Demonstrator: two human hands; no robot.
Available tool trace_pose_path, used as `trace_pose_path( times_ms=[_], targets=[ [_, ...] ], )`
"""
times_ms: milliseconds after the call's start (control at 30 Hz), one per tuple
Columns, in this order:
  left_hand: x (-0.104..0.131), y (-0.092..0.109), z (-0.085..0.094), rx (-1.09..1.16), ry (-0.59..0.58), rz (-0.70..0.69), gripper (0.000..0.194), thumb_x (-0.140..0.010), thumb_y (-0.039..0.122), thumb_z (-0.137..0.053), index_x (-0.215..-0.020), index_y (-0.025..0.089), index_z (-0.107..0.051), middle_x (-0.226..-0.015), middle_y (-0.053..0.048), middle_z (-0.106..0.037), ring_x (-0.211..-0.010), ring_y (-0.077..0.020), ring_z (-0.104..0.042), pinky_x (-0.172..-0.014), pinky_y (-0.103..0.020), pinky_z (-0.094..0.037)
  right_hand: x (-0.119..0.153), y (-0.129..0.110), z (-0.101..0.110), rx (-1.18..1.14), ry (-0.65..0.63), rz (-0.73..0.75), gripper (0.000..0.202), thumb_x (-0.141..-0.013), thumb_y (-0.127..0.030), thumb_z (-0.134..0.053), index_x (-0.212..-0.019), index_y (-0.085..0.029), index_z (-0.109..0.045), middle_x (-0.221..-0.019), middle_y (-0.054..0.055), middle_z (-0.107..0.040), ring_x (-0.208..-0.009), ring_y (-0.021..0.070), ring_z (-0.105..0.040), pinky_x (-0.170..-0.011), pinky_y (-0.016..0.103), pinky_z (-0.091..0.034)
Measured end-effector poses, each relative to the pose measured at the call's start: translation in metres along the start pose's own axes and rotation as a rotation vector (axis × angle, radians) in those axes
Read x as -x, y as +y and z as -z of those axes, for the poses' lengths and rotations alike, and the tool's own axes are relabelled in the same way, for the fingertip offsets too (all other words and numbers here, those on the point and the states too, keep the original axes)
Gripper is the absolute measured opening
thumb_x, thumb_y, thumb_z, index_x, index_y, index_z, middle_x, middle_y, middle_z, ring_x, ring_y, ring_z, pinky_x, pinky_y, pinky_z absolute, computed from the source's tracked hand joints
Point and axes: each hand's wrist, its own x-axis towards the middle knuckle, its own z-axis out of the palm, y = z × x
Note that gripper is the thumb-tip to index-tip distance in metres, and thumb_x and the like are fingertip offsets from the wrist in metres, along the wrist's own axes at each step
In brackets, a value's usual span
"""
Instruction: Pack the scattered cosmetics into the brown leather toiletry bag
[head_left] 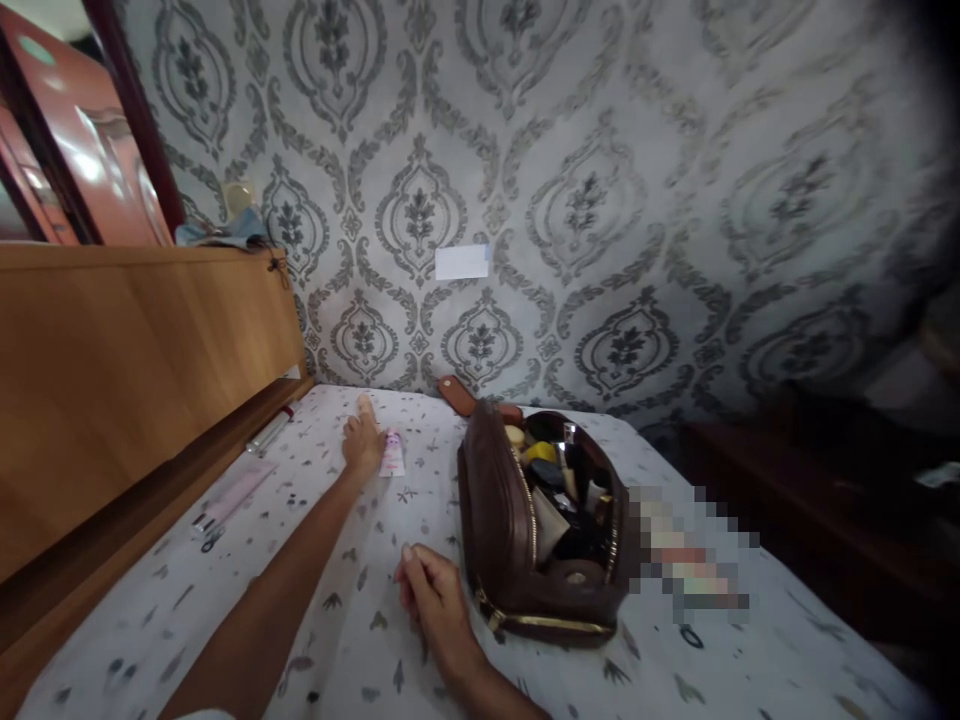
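My left hand (362, 442) reaches far out over the patterned white cloth, its fingers closed around a small beige item (365, 404) whose kind I cannot make out. Just right of that hand lies a small pink-and-white tube (392, 455). A brown leather makeup bag (491, 520) stands unzipped, with cosmetics (551, 470) inside, among them a yellow piece and a dark oval one. Close to the bag's left side is my right hand (437, 600), fingers curled in and nothing visible in them.
A pale pink tube (238, 495) and a clear bottle (271, 430) lie along the wooden headboard (142, 370) at left. Behind the bag, a brown strap-like piece (456, 396) rests near the wallpapered wall. A blurred-out patch (690, 560) covers something right of the bag.
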Motion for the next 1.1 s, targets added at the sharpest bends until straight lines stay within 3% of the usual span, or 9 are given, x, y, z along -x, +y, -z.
trace_pose_path(
  times_ms=[167, 367, 500, 833, 933, 1100],
  targets=[
    [-0.009, -0.006, 0.001, -0.109, -0.053, 0.021, 0.051, -0.088, 0.036, -0.057, -0.131, 0.014, -0.041, -0.135, -0.021, -0.047, -0.126, -0.0356, -0.045, -0.092, -0.046, -0.045, 0.000, 0.000, 0.001, 0.009, -0.001, 0.024, 0.067, -0.085, -0.079, -0.035, -0.064, -0.017, -0.052, -0.052, -0.003, -0.043, -0.049, 0.0101, -0.037, -0.044, 0.022, -0.026],
    [-0.025, -0.024, 0.011, -0.187, -0.123, 0.058, 0.046, -0.092, 0.037, -0.060, -0.133, 0.018, -0.049, -0.134, -0.012, -0.052, -0.116, -0.0279, -0.055, -0.094, -0.049, -0.048, 0.000, -0.001, 0.001, 0.012, 0.003, 0.038, 0.067, -0.085, -0.077, -0.036, -0.064, -0.017, -0.054, -0.053, -0.003, -0.043, -0.048, 0.0095, -0.037, -0.046, 0.022, -0.028],
    [-0.032, -0.035, 0.018, -0.194, -0.194, 0.095, 0.040, -0.093, 0.036, -0.060, -0.128, 0.018, -0.054, -0.128, -0.010, -0.058, -0.108, -0.0248, -0.061, -0.090, -0.046, -0.053, 0.000, -0.001, 0.001, 0.024, -0.007, 0.034, 0.067, -0.085, -0.078, -0.037, -0.064, -0.017, -0.054, -0.053, -0.003, -0.043, -0.049, 0.0100, -0.039, -0.046, 0.022, -0.028],
    [-0.016, -0.082, 0.048, -0.110, -0.312, 0.081, 0.031, -0.093, 0.034, -0.060, -0.118, 0.016, -0.060, -0.116, -0.008, -0.064, -0.097, -0.0206, -0.065, -0.082, -0.040, -0.056, 0.000, -0.001, 0.000, 0.001, -0.041, -0.024, 0.068, -0.079, -0.082, -0.040, -0.065, -0.017, -0.054, -0.052, -0.003, -0.044, -0.047, 0.0096, -0.037, -0.044, 0.022, -0.026],
    [-0.007, -0.080, 0.052, -0.100, -0.241, 0.039, 0.031, -0.094, 0.037, -0.059, -0.118, 0.017, -0.060, -0.117, -0.008, -0.063, -0.100, -0.0215, -0.064, -0.086, -0.042, -0.054, -0.001, 0.001, 0.000, 0.019, -0.036, -0.006, 0.068, -0.080, -0.082, -0.040, -0.065, -0.017, -0.054, -0.052, -0.002, -0.044, -0.047, 0.0103, -0.037, -0.043, 0.023, -0.025],
    [0.002, -0.052, 0.042, -0.088, -0.120, -0.088, 0.041, -0.099, 0.038, -0.042, -0.138, 0.027, -0.046, -0.128, -0.011, -0.057, -0.116, -0.0260, -0.056, -0.093, -0.040, -0.047, -0.001, 0.003, -0.001, 0.060, -0.016, 0.014, 0.067, -0.082, -0.080, -0.040, -0.065, -0.016, -0.055, -0.053, -0.002, -0.045, -0.050, 0.0110, -0.040, -0.046, 0.023, -0.028]
  ],
)
